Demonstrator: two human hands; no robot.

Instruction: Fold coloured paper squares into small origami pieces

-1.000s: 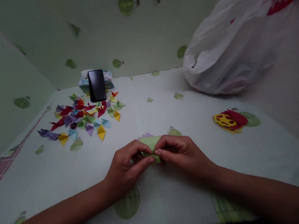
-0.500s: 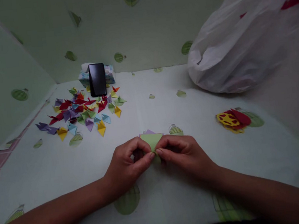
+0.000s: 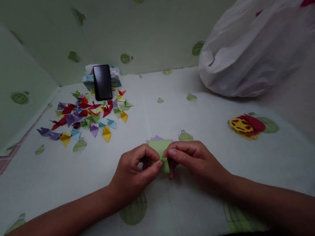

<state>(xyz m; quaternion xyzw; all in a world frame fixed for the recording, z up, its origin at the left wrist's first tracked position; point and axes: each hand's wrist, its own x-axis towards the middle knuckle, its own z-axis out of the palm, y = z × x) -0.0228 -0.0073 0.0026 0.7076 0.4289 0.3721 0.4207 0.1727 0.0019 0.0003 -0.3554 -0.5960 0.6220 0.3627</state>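
A small piece of folded green paper (image 3: 165, 166) is pinched between thumb and forefinger of my left hand (image 3: 139, 168). My right hand (image 3: 196, 158) grips the right side of the same piece, its thumb raised a little over the forefinger and the other fingers curled beneath. Directly behind the fingertips lies a stack of square paper sheets (image 3: 160, 145), light green on top, with a purple corner poking out at the back. The fingers hide part of the folded piece.
Several folded paper cranes (image 3: 89, 118) in many colours lie heaped at the left. Behind them a black phone (image 3: 102, 82) leans on a tissue box (image 3: 115, 76). A white plastic bag (image 3: 235, 56) stands at the back right, with red and yellow cut-out pieces (image 3: 245, 126) in front.
My right thumb has lifted and shifted up off the fold, uncovering more of the green paper. My left hand keeps its pinch. The view has tilted slightly downward.
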